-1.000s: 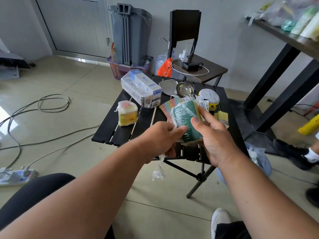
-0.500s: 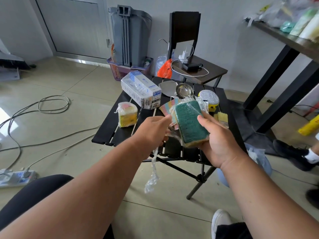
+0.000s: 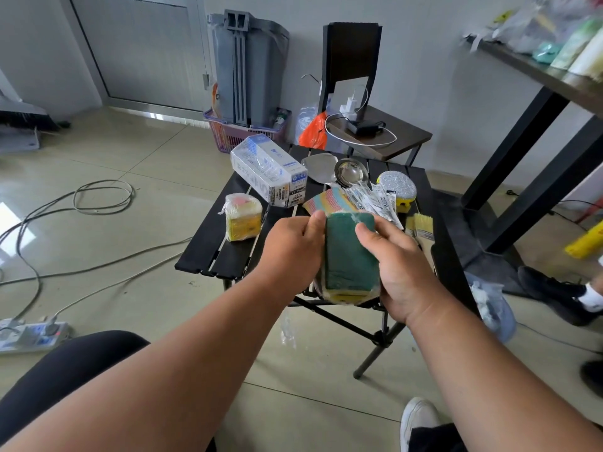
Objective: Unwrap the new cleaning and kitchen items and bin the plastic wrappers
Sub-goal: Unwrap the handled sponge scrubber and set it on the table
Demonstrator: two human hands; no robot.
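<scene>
Step in hand: a sponge pack (image 3: 350, 256) is being stripped of its clear wrapper; judged partly done, film is still showing at the pack's lower end.
Pack position: it is being held in the air above the near edge of the counter (image 3: 208, 256), between both hands, green face up, yellow layer showing at the bottom.
Right hand (image 3: 403, 269): the pack is being gripped from the right, thumb lying across the green face, fingers curled round it underneath.
Left hand (image 3: 290, 252): the thumb is being pressed against the pack's left edge; the fingers are curled and hidden behind the hand, so what they are pinching cannot be told.
Wrapper scrap (image 3: 288, 331): a strip of clear film is hanging below the left hand; its attachment is hidden.
Still wrapped, by judgement: a yellow sponge block (image 3: 243, 216) and a boxed item (image 3: 269, 171) are lying on the counter, well apart from the hands.
Method note: the pack is best being held firmly by the right hand while the film is being drawn off along the length in one pull, not torn in bits.
Risk: loose scraps are being liable to drop to the floor.
Bin: a grey bin (image 3: 248, 66) is standing by the wall, behind the counter.
</scene>
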